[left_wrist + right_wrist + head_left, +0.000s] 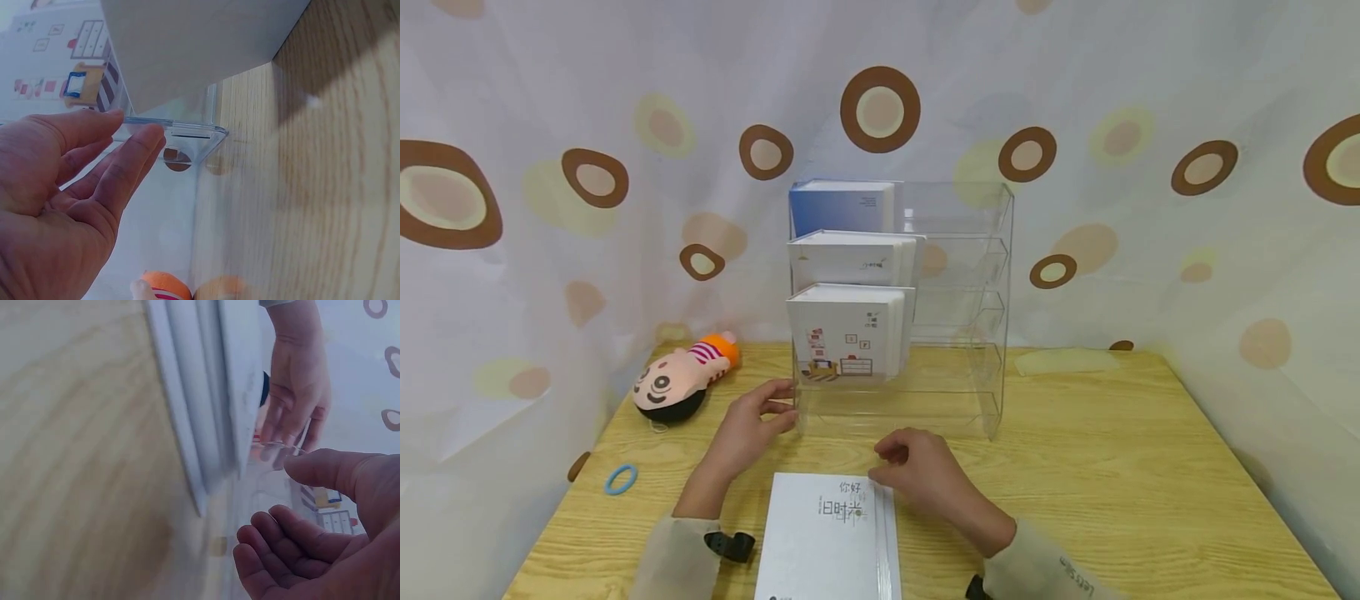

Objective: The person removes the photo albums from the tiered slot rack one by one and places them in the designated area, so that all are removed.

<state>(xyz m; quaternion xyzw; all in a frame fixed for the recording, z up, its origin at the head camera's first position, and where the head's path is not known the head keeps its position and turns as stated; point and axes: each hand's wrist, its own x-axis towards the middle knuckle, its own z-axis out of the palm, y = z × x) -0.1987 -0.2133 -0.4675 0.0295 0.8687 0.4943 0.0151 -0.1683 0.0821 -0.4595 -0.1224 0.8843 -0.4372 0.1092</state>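
Note:
A clear acrylic rack (955,408) stands on the table with several tiers. My left hand (752,425) is at its lower left side; in the left wrist view the thumb and fingers (140,140) lie loosely against or close to the rack's clear edge (200,132). White books (820,537) with dark lettering lie stacked on the table in front of the rack. Beside their top right corner is my right hand (928,475), loosely bent, palm empty in the right wrist view. Whether it touches the books' edges (212,394) I cannot tell.
White books with a room drawing (838,333), more white books (846,258) and blue-covered books (842,208) stand in the rack's upper tiers, on the left. A plush doll (681,379) and a blue ring (621,479) lie at the table's left. Patterned cloth hangs behind.

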